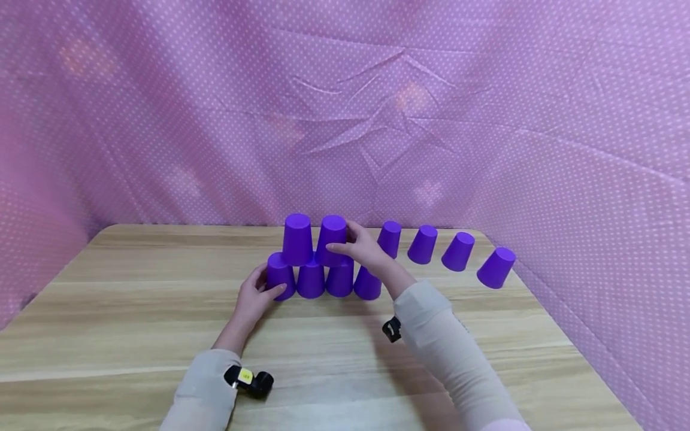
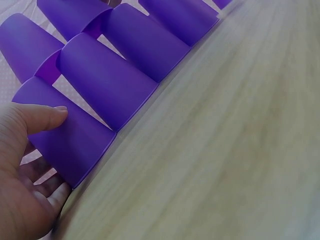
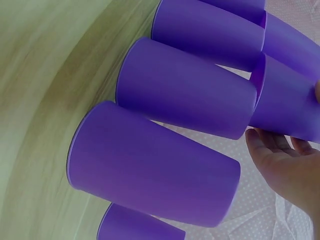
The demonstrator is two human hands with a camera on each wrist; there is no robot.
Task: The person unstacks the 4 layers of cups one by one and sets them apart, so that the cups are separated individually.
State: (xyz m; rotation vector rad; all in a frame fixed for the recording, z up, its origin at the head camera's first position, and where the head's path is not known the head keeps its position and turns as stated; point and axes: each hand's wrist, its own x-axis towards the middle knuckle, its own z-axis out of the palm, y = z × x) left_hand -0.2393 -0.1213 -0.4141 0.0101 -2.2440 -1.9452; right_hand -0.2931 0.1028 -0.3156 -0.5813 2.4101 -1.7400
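Observation:
Several purple cups stand upside down in a row, with two more set on top of them. My left hand (image 1: 256, 297) holds the leftmost bottom cup (image 2: 75, 140), thumb on its front and fingers around its far side. Up on the second level, my right hand (image 1: 363, 246) grips the right upper cup (image 1: 331, 239) between thumb and fingers. That cup rests across two bottom cups (image 1: 311, 280). Beside it sits the left upper cup (image 1: 297, 239), untouched. The right forearm and hand partly cover the rightmost bottom cup (image 1: 368, 284).
Behind and to the right, several more upside-down cups (image 1: 423, 245) stand apart in a slanting line on the wooden table (image 1: 135, 323). A pink dotted cloth (image 1: 345, 120) hangs behind and around the table. Each wrist wears a small black camera (image 1: 261, 384).

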